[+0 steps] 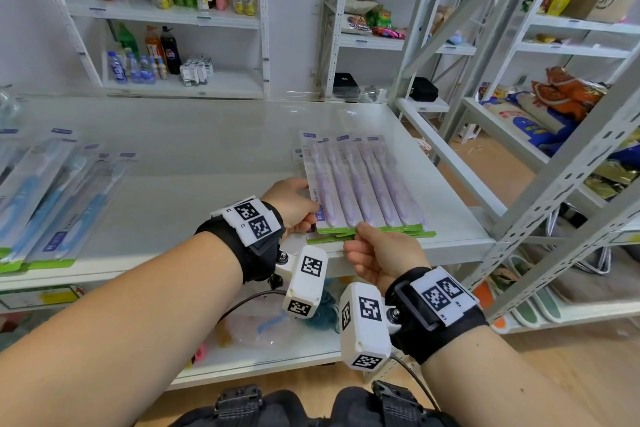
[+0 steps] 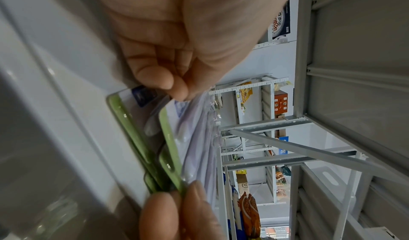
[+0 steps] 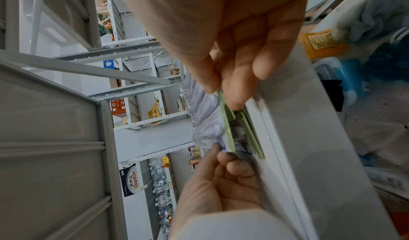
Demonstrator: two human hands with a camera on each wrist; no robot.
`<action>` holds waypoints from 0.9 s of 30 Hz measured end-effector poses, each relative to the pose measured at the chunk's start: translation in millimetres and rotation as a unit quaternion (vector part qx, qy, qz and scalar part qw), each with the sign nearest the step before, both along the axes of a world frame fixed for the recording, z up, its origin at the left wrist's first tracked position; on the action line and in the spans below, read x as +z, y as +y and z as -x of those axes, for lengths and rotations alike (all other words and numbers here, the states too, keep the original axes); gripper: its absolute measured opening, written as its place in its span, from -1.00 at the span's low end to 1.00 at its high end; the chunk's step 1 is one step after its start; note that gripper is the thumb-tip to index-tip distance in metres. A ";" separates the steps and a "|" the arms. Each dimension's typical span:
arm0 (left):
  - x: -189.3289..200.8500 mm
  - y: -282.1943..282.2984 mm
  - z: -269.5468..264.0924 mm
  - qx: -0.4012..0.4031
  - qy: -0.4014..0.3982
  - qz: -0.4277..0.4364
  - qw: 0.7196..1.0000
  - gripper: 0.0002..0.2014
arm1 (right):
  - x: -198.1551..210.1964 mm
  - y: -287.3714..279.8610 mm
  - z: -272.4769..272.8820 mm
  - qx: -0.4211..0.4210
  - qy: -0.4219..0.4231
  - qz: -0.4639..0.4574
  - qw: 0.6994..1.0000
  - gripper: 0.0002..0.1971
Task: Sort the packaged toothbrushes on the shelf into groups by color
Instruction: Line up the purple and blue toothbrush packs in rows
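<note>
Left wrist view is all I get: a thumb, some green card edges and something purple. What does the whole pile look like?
Observer: The head view shows a fanned pile of purple toothbrush packs lying toward the right end of a white shelf.
Operator: Whose fingers poke in at the bottom of my picture?
Observer: They belong to the right hand. It pinches the packs' green bottom edge, while the left hand holds the pile's near left corner.
Operator: Are there any other colors on that shelf?
Observer: Yes, blue toothbrush packs lie well apart at the shelf's left end.
</note>
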State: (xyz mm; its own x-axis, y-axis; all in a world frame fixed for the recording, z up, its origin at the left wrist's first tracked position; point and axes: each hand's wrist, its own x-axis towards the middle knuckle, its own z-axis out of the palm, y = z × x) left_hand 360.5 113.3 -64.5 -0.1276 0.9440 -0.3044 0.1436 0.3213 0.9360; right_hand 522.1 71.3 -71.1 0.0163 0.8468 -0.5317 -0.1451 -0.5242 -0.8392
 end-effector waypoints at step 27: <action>-0.2 8.5 2.4 -0.044 0.076 0.005 0.996 -0.30 | 6.1 7.4 -21.0 0.021 -0.039 -0.027 0.999 -0.78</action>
State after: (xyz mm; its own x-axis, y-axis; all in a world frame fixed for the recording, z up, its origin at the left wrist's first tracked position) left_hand 358.1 121.8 -64.7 -0.0895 0.9507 -0.2968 0.3110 0.3098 0.8985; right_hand 543.1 78.6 -65.0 0.0197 0.8747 -0.4842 -0.0581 -0.4825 -0.8740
